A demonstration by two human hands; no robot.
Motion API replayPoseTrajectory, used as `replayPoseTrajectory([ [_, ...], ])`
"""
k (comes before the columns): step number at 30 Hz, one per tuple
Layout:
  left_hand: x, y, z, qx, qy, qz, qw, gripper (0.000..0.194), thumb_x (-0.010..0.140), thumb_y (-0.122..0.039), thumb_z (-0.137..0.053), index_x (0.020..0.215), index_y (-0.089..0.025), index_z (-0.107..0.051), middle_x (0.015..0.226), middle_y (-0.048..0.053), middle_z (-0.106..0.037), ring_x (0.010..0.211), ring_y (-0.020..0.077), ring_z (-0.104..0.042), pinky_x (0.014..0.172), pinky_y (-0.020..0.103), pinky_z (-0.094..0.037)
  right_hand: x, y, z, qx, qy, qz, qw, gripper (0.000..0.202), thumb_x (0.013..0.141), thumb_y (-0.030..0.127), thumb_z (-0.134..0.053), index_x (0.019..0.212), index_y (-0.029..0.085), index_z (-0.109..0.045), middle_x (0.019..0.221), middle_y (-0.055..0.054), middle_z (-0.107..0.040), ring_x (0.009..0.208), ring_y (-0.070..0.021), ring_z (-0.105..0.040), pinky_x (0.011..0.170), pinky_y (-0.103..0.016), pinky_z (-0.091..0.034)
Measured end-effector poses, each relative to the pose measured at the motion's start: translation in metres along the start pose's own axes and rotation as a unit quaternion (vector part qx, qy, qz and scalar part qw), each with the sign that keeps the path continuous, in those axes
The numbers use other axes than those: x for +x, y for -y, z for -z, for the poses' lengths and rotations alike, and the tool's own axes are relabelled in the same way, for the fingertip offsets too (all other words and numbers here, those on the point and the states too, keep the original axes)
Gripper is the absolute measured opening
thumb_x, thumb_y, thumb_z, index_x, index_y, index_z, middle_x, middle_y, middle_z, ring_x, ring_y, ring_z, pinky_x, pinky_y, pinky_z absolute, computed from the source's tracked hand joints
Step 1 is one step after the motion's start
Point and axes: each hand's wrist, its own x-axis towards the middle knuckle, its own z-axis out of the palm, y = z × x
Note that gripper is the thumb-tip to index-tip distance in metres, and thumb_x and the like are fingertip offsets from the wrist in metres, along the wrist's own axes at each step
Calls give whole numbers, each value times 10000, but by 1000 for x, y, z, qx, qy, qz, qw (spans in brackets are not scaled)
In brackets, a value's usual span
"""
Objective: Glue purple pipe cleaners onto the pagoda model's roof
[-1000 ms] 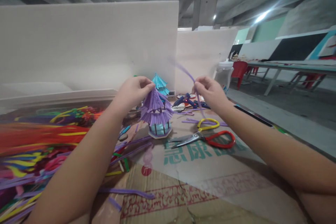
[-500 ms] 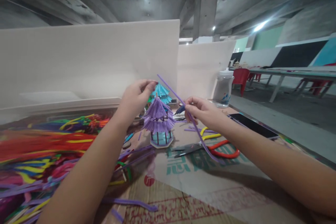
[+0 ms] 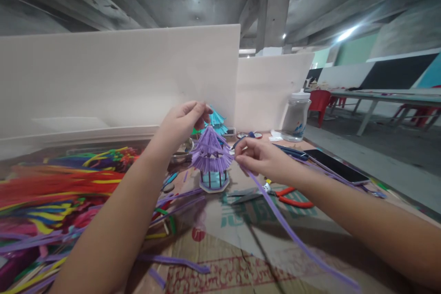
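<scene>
A small model pavilion with two tiers of purple fringed roof, dark posts and a pale octagonal base stands upright in the middle. My left hand is above its peak, thumb and fingers closed together; whatever they may pinch is hidden. My right hand, beside the roof's right edge, pinches a purple pipe cleaner whose long tail trails toward the lower right. Behind the purple roof shows a similar model with a turquoise roof. Red-handled scissors lie below my right hand.
Colourful pipe cleaners are piled at left. A phone and dark-handled pliers lie at right, with a clear plastic bottle behind. Pale boards stand along the back. Printed cardboard covers the tabletop.
My right hand has come lower and slightly closer to the pavilion. The pipe cleaner's upper end no longer sticks up, and its tail now reaches farther toward the lower right. My left hand barely moved.
</scene>
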Motion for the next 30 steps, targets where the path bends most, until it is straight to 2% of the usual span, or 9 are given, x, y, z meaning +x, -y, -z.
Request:
replayPoseTrajectory([
  [3,-3,-1,0,61,80,-4,995,475,950,-568,-491,920,-157,-728,858,70,-730,732,159,-626,650,266,-456,7,-8,7,28,-50,7,998,184,877,365,-612,897,210,-516,576,72,-521,509,-82,-430,483,-233,-309],
  [5,-6,-2,-3,125,150,-32,980,386,924,-516,-574,968,-176,-752,947,65,-755,847,186,-663,717,276,-472,12,-13,11,36,-66,5,997,187,857,360,-623,896,213,-514,590,65,-527,535,-91,-451,498,-239,-332],
  [10,-10,-4,-16,245,222,-197,923,225,888,-356,-680,1024,-199,-768,1012,53,-769,959,202,-668,863,311,-464,11,-11,20,-9,-62,12,998,161,863,356,-591,922,218,-535,633,47,-540,588,-116,-497,538,-255,-369],
  [13,-10,-6,-17,262,193,-197,925,224,935,-341,-606,985,-197,-770,969,50,-770,907,194,-667,809,310,-466,3,1,22,-177,17,-7,984,247,907,433,-557,858,196,-608,711,-1,-609,652,-135,-542,581,-270,-377],
  [16,-9,-7,-13,273,161,-153,936,217,931,-312,-590,972,-192,-766,962,42,-765,895,191,-662,786,304,-462,-5,6,15,-306,143,-41,940,396,924,545,-534,835,186,-675,775,-28,-666,668,-142,-550,580,-272,-341],
  [19,-9,-8,-11,272,166,-132,939,221,928,-325,-589,974,-195,-762,965,34,-760,894,186,-661,782,297,-459,-8,0,1,-330,204,-50,920,381,893,554,-596,859,187,-693,757,-18,-678,639,-131,-538,558,-260,-313],
  [22,-10,-9,-11,262,165,-130,942,229,927,-334,-584,978,-197,-761,972,33,-759,908,186,-664,789,293,-459,-7,-5,-10,-283,234,-58,928,234,926,356,-576,803,180,-672,694,-4,-684,614,-116,-549,565,-246,-341],
  [24,-12,-11,-11,241,159,-128,949,241,929,-350,-582,980,-201,-764,976,33,-762,920,186,-670,804,287,-464,-7,-1,-11,-233,218,-73,945,236,951,294,-518,809,179,-666,666,-5,-688,610,-117,-571,579,-241,-379],
  [30,-14,-16,-7,179,185,-93,962,320,934,-453,-562,959,-214,-773,953,35,-771,904,195,-684,777,266,-485,-5,10,2,-124,37,-32,991,367,1026,411,-374,990,166,-645,522,41,-563,464,-99,-485,519,-241,-381],
])
